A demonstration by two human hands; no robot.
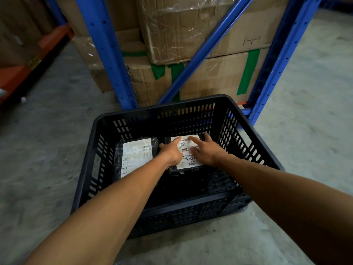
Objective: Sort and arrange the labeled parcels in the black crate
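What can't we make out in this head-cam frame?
- Right parcel: the left hand and right hand cover part of its label; whether the fingers press or grip is unclear.
- Left parcel: label print too small to read; the left forearm hides its near corner.
- Black crate: the forearms hide part of the floor; the near inside is too dark to check for more parcels.
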